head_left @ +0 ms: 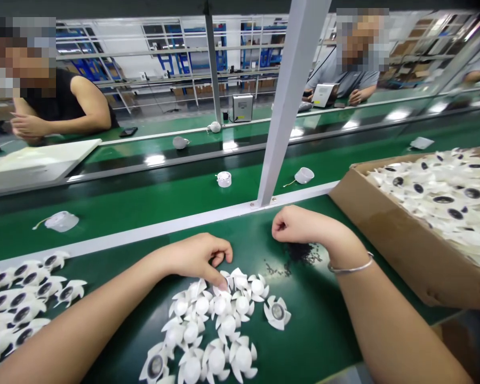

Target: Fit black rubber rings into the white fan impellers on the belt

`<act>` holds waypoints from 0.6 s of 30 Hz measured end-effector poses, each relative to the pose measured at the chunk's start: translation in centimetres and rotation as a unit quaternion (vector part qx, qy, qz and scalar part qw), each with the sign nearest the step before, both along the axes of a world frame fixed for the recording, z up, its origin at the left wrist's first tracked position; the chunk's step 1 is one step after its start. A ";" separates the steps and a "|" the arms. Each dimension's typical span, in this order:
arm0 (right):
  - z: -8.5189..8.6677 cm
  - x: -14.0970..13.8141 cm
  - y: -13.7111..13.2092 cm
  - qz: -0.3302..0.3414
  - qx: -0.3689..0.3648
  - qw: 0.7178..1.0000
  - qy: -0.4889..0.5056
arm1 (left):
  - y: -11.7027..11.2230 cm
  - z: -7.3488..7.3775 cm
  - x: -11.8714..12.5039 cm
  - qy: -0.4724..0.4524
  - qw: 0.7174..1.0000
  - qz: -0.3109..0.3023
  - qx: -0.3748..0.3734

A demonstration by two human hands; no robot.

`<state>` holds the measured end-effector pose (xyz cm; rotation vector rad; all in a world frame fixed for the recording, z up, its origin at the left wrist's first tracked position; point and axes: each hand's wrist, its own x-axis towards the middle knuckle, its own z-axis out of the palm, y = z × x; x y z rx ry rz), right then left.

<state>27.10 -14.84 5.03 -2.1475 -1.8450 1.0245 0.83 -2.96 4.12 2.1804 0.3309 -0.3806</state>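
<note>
My left hand (200,258) hovers over the far edge of a loose group of white fan impellers (228,323), its thumb tip at one of them. Its fingers are bent and stand apart from the thumb, with nothing seen between them. Further right, my right hand (294,224) is closed, knuckles up, beside a small heap of tiny black parts (302,253). Whatever its fingertips may hold is hidden. A single impeller (277,312) lies face up with its dark round centre showing, to the right of the group.
More impellers with dark centres (22,293) lie in rows at left. A cardboard box (384,229) heaped with impellers stands at right. Behind the white rail (152,230), a green conveyor (144,194) carries white round housings (224,179). A metal post (286,106) rises ahead. Two people sit opposite.
</note>
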 end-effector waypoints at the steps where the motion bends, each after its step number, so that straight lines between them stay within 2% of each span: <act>1: 0.0 -0.3 -0.1 0.009 -0.018 1.000 0.001 | 0.2 -0.1 0.0 0.005 1.000 0.009 -0.018; 4: 0.3 -1.8 -0.4 0.041 -0.054 0.998 0.003 | 0.6 -0.5 0.1 0.004 0.998 0.031 -0.057; 8: 0.9 -4.2 -1.0 0.061 -0.018 0.998 -0.021 | 0.8 -1.0 0.2 -0.046 0.994 0.088 -0.050; 13: 1.4 -7.5 -0.9 0.042 0.024 0.982 -0.183 | 1.1 -2.2 0.5 -0.068 0.982 0.148 -0.096; 15: 1.0 -8.7 -1.0 0.038 0.044 0.970 -0.236 | 1.1 -2.6 0.5 -0.075 0.979 0.158 -0.109; 18: -1.0 -9.5 -1.9 0.024 0.068 0.962 -0.263 | 1.0 -2.9 0.3 -0.079 0.979 0.159 -0.099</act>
